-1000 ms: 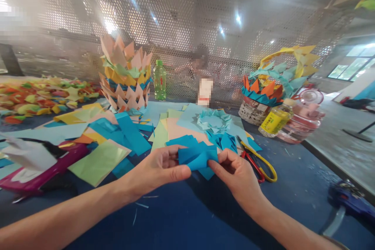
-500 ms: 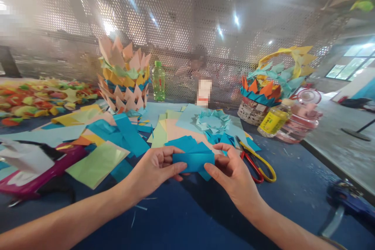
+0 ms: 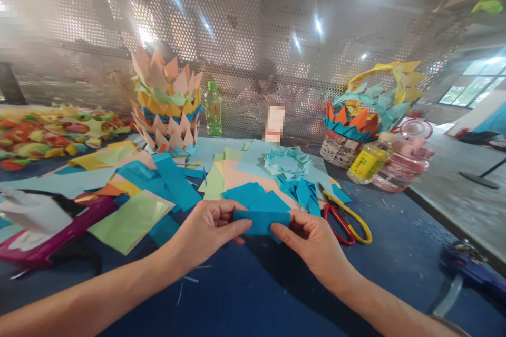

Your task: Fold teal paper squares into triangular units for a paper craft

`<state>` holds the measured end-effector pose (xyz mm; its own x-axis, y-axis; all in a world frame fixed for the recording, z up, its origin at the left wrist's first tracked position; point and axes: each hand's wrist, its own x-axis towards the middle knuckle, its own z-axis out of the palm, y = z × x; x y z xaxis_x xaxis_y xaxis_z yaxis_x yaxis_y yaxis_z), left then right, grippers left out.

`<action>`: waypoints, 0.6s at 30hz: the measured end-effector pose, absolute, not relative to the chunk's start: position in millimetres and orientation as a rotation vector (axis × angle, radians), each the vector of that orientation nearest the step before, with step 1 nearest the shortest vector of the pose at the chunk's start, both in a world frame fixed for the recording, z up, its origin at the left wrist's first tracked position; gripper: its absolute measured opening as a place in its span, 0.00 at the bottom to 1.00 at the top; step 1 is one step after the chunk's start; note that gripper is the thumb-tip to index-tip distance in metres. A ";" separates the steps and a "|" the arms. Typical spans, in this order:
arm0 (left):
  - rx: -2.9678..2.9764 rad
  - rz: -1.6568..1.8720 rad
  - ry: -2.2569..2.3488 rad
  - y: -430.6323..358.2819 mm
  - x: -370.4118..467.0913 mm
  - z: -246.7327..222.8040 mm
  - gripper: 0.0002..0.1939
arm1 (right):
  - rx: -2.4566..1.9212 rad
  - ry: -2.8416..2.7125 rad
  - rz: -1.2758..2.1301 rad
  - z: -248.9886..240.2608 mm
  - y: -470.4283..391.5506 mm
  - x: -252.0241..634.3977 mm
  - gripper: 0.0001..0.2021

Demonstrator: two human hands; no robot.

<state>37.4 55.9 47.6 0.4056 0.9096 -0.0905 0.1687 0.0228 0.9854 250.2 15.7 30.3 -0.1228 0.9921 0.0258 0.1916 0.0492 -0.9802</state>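
Between my two hands is a blue piece of paper (image 3: pixel 261 222), held up just above the table with a straight long edge on top. My left hand (image 3: pixel 221 224) pinches its left end, thumb in front and fingers behind. On the right end, my right hand (image 3: pixel 306 231) grips with the thumb on the face; its fingers are curled behind and partly hidden. Right behind the held piece lie more blue paper pieces (image 3: pixel 247 195). Red and yellow handled scissors (image 3: pixel 343 218) rest to the right of my right hand, near folded blue paper points (image 3: pixel 302 192).
A light blue paper ring (image 3: pixel 286 163) lies on paper sheets. Glue guns sit left (image 3: pixel 79 229) and right (image 3: pixel 470 268). Behind stand a tall folded-paper basket (image 3: pixel 168 102), a green bottle (image 3: pixel 214 110), a handled paper basket (image 3: pixel 348 137), a yellow-labelled bottle (image 3: pixel 367 163) and a pink jug (image 3: pixel 407 163).
My right hand's fingers have come down and closed behind the blue paper, and its thumb has slid slightly left. My left hand stays nearly still.
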 end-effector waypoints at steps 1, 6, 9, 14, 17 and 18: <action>1.439 0.770 1.030 56.2 37.4 47.0 0.14 | -1.263 -1.464 1.169 30.3 15.5 250.2 0.18; 1.383 0.764 1.050 56.4 37.8 46.8 0.16 | -1.251 -1.472 1.163 29.3 14.9 249.9 0.16; 1.374 0.762 1.059 56.1 38.4 47.6 0.17 | -1.247 -1.474 1.159 28.9 14.7 249.6 0.15; 1.382 0.749 1.060 56.3 37.8 45.8 0.16 | -1.239 -1.484 1.157 30.2 14.2 249.7 0.15; 1.397 0.748 1.060 56.8 37.2 45.4 0.16 | -1.242 -1.488 1.141 30.2 13.9 250.3 0.16; 1.406 0.749 1.061 56.9 37.1 45.7 0.16 | -1.243 -1.490 1.136 30.0 13.9 250.4 0.16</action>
